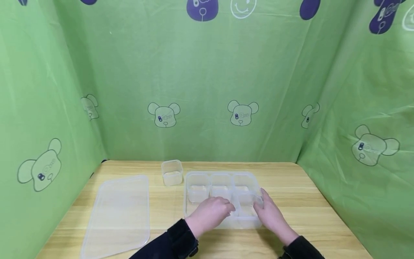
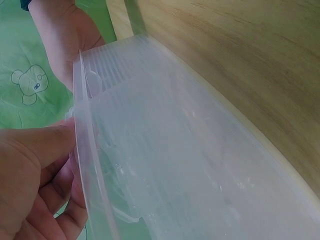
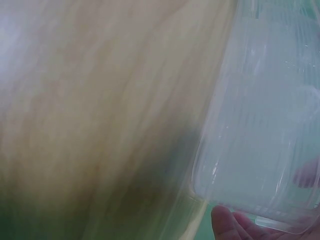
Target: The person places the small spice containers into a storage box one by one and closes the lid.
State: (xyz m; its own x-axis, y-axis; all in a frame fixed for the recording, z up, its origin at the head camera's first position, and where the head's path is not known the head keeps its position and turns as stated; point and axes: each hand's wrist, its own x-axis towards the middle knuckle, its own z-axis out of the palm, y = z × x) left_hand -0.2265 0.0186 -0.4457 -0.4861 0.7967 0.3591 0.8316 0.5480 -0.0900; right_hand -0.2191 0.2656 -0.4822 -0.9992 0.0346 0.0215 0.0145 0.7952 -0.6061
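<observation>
Grips the clear box (image 1: 240, 223), lying under and between both hands, by its right end with the half-curled right hand (image 1: 272, 215). With the nearly closed left hand (image 1: 211, 213), pinches a small cup (image 2: 69, 115) inside.

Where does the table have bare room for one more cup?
The widest bare patch of table lies right of the box. A narrower one lies between lid and box, in front of the cup. Crowded: the box, left hand over it, right hand at its side.
</observation>
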